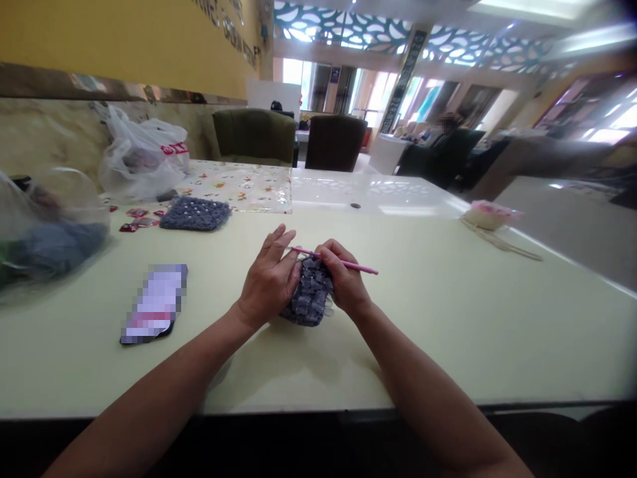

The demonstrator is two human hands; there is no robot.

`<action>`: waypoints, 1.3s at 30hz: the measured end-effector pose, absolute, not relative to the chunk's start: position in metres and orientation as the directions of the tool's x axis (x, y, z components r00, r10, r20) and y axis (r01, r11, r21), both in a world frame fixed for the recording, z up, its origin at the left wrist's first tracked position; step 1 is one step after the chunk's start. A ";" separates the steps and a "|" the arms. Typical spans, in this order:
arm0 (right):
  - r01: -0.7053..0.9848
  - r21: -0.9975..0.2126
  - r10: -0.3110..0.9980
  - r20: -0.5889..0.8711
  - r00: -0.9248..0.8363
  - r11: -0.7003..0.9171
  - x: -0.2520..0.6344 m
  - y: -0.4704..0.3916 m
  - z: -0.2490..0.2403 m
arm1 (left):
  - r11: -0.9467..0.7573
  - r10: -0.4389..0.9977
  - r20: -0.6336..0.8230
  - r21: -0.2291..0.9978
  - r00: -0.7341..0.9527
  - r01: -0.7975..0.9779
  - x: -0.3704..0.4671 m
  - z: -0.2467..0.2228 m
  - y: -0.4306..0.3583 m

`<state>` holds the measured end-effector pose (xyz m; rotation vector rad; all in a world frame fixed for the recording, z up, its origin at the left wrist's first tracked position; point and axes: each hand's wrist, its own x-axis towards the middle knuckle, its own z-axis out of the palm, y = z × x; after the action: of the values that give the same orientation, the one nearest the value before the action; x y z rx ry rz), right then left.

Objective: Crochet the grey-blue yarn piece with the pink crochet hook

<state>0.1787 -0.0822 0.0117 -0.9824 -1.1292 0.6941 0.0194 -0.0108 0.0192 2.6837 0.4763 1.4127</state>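
A dark grey-blue crocheted piece (309, 295) hangs between my hands just over the table. My left hand (269, 279) pinches its left edge, with the upper fingers raised and a strand of yarn near them. In my right hand (346, 275) is a pink crochet hook (361, 267), its handle end pointing right and its tip reaching left toward my left fingers. The right fingers also rest against the top right of the crocheted piece. Where the hook meets the stitches is too small to make out.
A phone (155, 302) lies at left. Behind it are a flat grey crocheted square (196, 214), small red wrappers (139, 219) and a white plastic bag (144, 153). A clear bag (60, 239) stands far left. A pink-and-cream pouch (492, 216) with a cord sits at right.
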 end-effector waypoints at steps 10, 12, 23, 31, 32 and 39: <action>0.202 -0.881 0.847 0.469 0.250 0.428 0.170 -0.087 0.016 | 0.047 0.726 0.127 0.971 0.676 -0.232 0.020 0.019 -0.016; 0.262 -0.859 0.831 0.499 0.246 0.439 0.166 -0.089 0.016 | 0.185 0.738 0.053 0.943 0.673 -0.278 0.021 0.018 -0.015; 0.685 -0.529 0.720 0.694 0.011 0.500 0.174 -0.087 0.008 | 0.186 0.748 0.033 0.948 0.663 -0.258 0.017 0.024 -0.011; 0.995 0.048 0.664 0.741 -0.095 0.089 0.153 -0.091 0.005 | 0.138 0.789 -0.010 0.977 0.614 -0.161 0.019 0.024 -0.009; 0.994 0.084 0.658 0.745 -0.107 0.067 0.152 -0.090 0.004 | 0.167 0.782 -0.028 0.972 0.623 -0.165 0.019 0.023 -0.008; 0.985 0.166 0.624 0.774 -0.108 -0.035 0.148 -0.083 -0.006 | 0.270 0.742 -0.090 0.947 0.664 -0.174 0.018 0.021 -0.004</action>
<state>0.1476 -0.0831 -0.0063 -1.6902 -1.7684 -0.9951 0.0183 -0.0041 0.0212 1.1387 0.5968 0.6686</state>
